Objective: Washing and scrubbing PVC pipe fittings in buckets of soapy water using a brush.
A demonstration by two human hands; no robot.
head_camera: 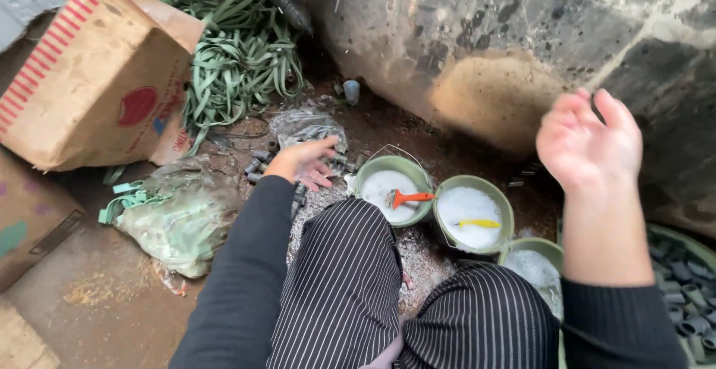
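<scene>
My left hand (307, 162) reaches down to the ground among several small grey tube pieces (259, 162) beside a clear plastic bag (304, 124); its fingers are curled over the pieces, and whether it grips one is hidden. My right hand (589, 142) is raised in the air in front of the dark wall, fingers loosely bent, holding nothing. Below it stand green buckets of white foamy liquid: one (395, 166) with an orange-handled tool (409, 197), one (501, 197) with a yellow tool (479, 224), and a third (543, 248) partly hidden by my knee.
A cardboard box (89, 78) lies tilted at the left. Green strapping bands (242, 48) are piled behind it. A plastic bag of green material (183, 216) sits on the dirt floor. A container of grey tube pieces (690, 302) is at the right edge. A stained wall (485, 41) rises ahead.
</scene>
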